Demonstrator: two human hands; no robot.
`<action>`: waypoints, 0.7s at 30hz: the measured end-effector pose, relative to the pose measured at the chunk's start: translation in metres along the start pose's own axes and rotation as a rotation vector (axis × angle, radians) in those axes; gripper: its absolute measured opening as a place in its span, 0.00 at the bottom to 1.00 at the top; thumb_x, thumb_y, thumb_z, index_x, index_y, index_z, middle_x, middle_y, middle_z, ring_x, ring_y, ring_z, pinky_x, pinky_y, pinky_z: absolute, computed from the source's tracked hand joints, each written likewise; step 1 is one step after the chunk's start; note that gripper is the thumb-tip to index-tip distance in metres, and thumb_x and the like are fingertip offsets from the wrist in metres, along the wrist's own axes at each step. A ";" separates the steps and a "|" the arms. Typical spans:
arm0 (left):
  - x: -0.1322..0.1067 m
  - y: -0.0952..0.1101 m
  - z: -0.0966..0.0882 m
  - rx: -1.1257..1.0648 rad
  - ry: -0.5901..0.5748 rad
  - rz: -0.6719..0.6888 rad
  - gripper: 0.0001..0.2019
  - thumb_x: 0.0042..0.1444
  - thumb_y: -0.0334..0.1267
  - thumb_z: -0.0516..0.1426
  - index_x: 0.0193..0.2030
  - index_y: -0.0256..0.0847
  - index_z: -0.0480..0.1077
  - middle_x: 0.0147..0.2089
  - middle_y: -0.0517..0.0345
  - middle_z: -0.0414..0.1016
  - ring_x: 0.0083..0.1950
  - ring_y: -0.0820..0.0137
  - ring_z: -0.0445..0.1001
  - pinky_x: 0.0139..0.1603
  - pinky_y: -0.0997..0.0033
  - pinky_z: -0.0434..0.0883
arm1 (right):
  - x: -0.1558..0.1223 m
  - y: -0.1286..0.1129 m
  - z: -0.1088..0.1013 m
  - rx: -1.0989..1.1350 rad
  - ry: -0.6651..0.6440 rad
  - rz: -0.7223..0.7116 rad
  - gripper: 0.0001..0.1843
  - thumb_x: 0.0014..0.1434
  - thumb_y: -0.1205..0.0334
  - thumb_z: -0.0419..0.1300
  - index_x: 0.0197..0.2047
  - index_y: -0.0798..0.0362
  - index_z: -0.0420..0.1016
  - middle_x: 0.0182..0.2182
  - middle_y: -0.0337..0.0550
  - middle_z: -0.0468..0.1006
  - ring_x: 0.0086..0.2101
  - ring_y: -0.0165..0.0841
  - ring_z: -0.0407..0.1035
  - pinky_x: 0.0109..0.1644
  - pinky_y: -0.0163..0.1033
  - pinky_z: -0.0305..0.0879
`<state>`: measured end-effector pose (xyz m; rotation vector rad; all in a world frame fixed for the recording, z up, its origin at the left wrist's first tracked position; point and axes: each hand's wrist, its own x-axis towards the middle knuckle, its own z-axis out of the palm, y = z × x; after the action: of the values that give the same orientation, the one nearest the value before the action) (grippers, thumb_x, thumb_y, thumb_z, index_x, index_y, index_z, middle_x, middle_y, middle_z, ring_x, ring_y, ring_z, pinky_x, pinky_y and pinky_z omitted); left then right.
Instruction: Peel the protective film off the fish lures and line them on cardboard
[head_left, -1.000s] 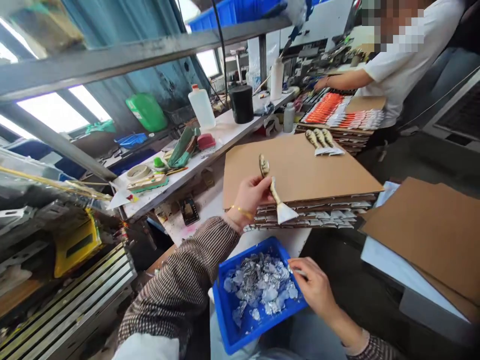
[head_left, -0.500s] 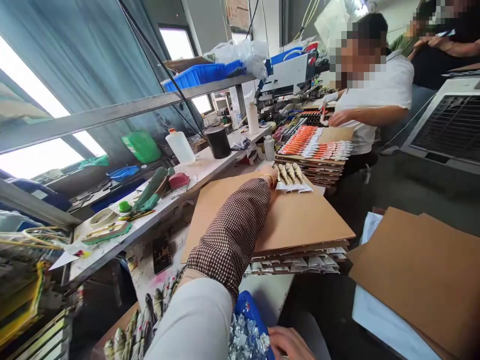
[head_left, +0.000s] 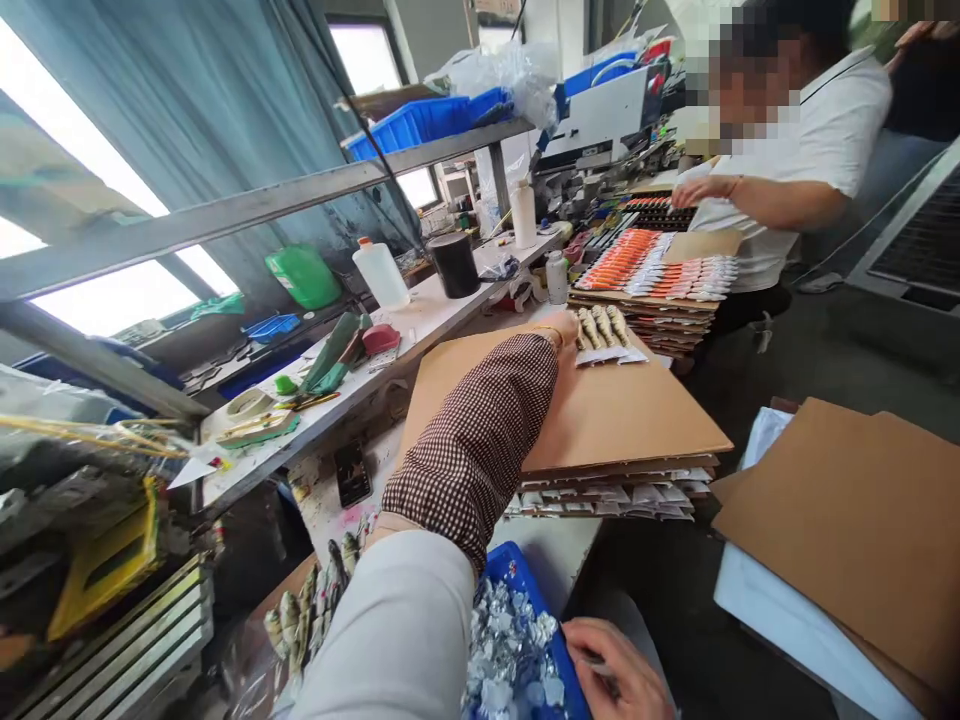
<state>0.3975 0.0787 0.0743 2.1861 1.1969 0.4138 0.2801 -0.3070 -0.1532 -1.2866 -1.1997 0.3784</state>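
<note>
On cardboard (head_left: 630,420) beside cluttered shelving (head_left: 427,322), left fingers (head_left: 571,325) rest, grip unclear; right fingers (head_left: 600,635) clasp something pale (head_left: 599,668).

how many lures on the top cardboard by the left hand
3 show clearly: the left lure, next to the left hand, the middle lure and the right lure; the hand may hide another.

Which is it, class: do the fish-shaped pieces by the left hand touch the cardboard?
Touching: the head view shows the fish-shaped pieces lying on the cardboard.
</note>
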 end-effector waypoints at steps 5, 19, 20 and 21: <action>-0.081 -0.049 -0.070 0.076 0.098 0.054 0.15 0.64 0.33 0.58 0.56 0.32 0.75 0.58 0.44 0.77 0.62 0.60 0.72 0.65 0.65 0.62 | -0.005 -0.021 -0.017 -0.046 -0.131 0.097 0.10 0.67 0.55 0.60 0.38 0.48 0.80 0.36 0.43 0.82 0.33 0.34 0.79 0.35 0.30 0.78; -0.425 -0.307 -0.055 0.326 -0.012 -0.396 0.15 0.63 0.43 0.58 0.52 0.40 0.76 0.55 0.41 0.78 0.55 0.53 0.76 0.55 0.58 0.70 | -0.020 -0.095 0.019 -0.294 -0.203 0.059 0.21 0.63 0.37 0.60 0.33 0.46 0.78 0.29 0.39 0.81 0.25 0.34 0.77 0.30 0.32 0.76; -0.419 -0.310 -0.044 0.323 -0.026 -0.408 0.17 0.62 0.44 0.59 0.54 0.39 0.75 0.57 0.37 0.76 0.57 0.51 0.75 0.56 0.56 0.69 | -0.022 -0.101 0.023 -0.302 -0.200 0.049 0.21 0.63 0.37 0.60 0.33 0.46 0.78 0.29 0.39 0.81 0.26 0.34 0.78 0.31 0.33 0.77; -0.412 -0.313 -0.035 0.318 -0.040 -0.419 0.18 0.61 0.43 0.59 0.55 0.37 0.75 0.59 0.34 0.75 0.59 0.49 0.74 0.57 0.54 0.69 | -0.025 -0.105 0.026 -0.311 -0.194 0.035 0.21 0.63 0.38 0.60 0.33 0.46 0.78 0.30 0.39 0.81 0.27 0.34 0.78 0.31 0.33 0.77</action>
<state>-0.0487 -0.1271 -0.0923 2.1013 1.7444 0.0017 0.2088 -0.3465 -0.0779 -1.5668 -1.4426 0.3573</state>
